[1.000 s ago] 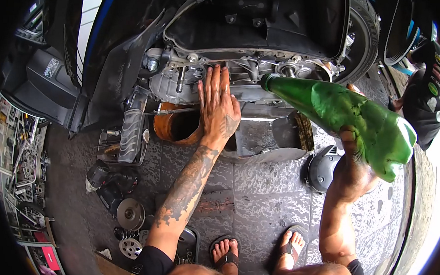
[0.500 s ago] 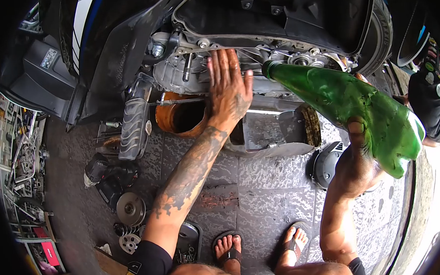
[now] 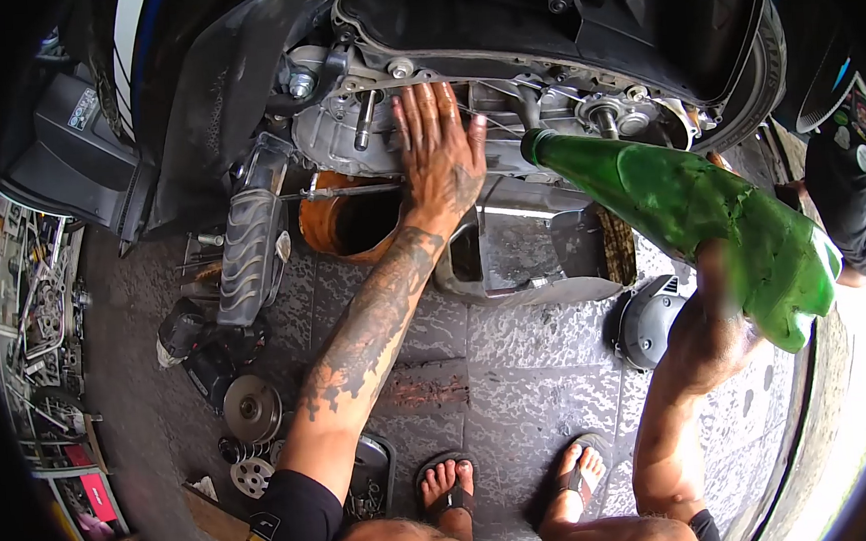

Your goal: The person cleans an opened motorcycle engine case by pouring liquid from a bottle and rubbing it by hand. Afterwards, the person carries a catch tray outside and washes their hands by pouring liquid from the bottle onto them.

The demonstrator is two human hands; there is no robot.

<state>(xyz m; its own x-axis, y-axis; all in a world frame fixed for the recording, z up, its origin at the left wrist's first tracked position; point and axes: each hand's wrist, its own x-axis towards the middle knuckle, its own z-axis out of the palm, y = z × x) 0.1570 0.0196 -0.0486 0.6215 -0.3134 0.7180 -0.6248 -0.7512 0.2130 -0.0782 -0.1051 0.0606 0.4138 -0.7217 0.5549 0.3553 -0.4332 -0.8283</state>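
Right hand [image 3: 713, 349] curls round the lower body of a crumpled green plastic bottle [image 3: 664, 200]: thumb on the near side, blurred, remaining fingers mostly hidden behind the plastic. Bottle lies slantwise, neck pointing away and leftward, mouth just in front of the scooter's transmission casing [image 3: 333, 143]; held by its wide, soft part, probably because that part gives under a squeeze while the neck aims. Thin pale lines near the mouth may be liquid; cannot be sure. Left hand [image 3: 438, 177] holds nothing: fingers straight and nearly together, thumb apart, spread over the casing right of a metal pin [image 3: 365, 120], presumably to feel or rub that face. Skin shines as if wet; cannot tell how hard the palm presses. Orange-brown container [image 3: 316, 228] and grey pan [image 3: 532, 290] sit on the floor [image 3: 528, 403] below the casing, likely there for drips. Cordless drill [image 3: 207, 356], pulley disc [image 3: 252, 409] and parts tray [image 3: 372, 452] lie off left, perhaps to keep the middle free; round black cover [image 3: 644, 328] sits by the right wrist. Against one second ago: left thumb stands farther from its fingers, bottle mouth lies farther left of the metal shaft [image 3: 601, 120], view is slightly shifted; right-hand grip looks much the same.
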